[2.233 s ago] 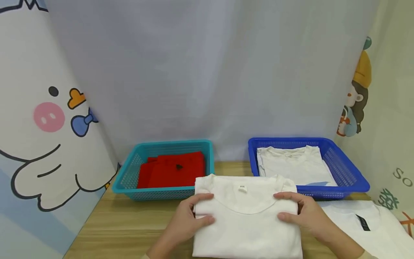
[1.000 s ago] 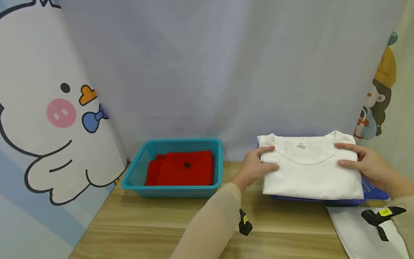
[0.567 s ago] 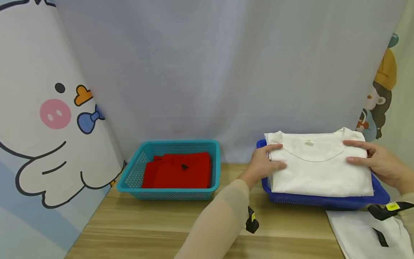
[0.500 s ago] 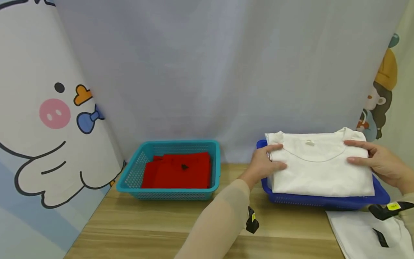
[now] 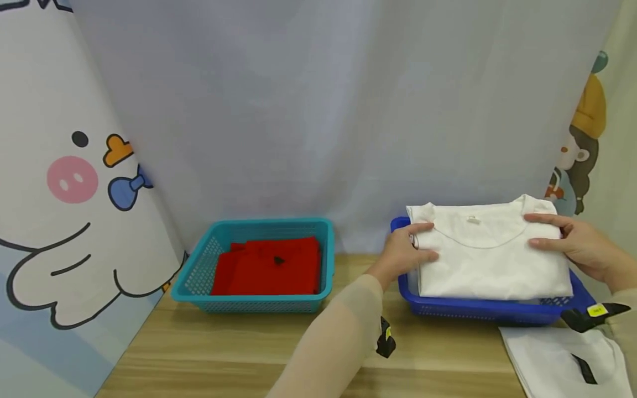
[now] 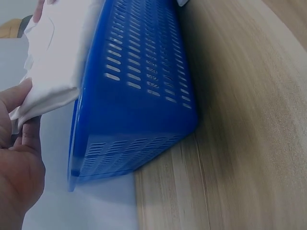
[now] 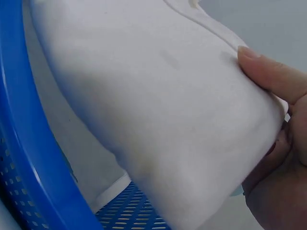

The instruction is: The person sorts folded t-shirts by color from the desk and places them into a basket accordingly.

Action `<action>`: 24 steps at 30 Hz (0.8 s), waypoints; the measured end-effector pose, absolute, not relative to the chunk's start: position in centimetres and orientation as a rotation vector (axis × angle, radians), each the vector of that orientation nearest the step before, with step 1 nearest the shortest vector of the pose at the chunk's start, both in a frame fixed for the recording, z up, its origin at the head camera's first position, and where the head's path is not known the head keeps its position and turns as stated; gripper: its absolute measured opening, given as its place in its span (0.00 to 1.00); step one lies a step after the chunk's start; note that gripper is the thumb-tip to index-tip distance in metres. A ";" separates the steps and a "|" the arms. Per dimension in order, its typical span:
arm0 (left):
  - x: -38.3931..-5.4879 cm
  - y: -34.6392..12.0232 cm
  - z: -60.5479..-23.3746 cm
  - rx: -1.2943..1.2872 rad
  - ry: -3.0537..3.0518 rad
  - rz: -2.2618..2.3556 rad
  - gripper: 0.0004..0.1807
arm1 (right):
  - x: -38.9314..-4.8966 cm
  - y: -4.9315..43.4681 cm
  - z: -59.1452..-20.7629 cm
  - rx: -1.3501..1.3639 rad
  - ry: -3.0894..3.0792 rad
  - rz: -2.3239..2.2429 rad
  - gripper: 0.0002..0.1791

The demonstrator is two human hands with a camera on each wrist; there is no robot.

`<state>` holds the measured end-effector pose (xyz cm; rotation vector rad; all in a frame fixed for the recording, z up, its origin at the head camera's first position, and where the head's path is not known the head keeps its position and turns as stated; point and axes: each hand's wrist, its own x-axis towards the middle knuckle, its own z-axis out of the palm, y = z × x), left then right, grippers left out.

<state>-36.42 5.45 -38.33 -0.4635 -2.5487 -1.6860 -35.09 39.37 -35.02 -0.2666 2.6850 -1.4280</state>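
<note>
A folded white T-shirt, neckline away from me, is held over the blue basket at the right. My left hand grips its left edge, thumb and index finger on top. At the opposite edge my right hand pinches the cloth the same way. In the left wrist view, the T-shirt lies along the basket's rim, with the left hand curled round a corner. The right wrist view shows the right hand holding the cloth above the basket's interior, where other white fabric is partly visible.
A teal basket holding folded red clothing stands at left. Another folded white T-shirt with a black label lies on the wooden table in front of the blue basket. A pale curtain hangs behind.
Both hands have carried the folded white T-shirt from the middle of the table, right and away, to over the blue basket. In the last half second they have barely moved.
</note>
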 end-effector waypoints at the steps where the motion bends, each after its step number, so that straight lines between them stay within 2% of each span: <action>1: -36.5 5.5 -38.4 -0.466 -2.550 -1.688 0.32 | -35.1 39.4 -35.0 -0.261 2.683 -1.421 0.37; 24: -36.5 5.4 -41.3 -0.543 -2.595 -1.661 0.32 | -35.0 37.9 -37.3 -0.269 2.699 -1.384 0.35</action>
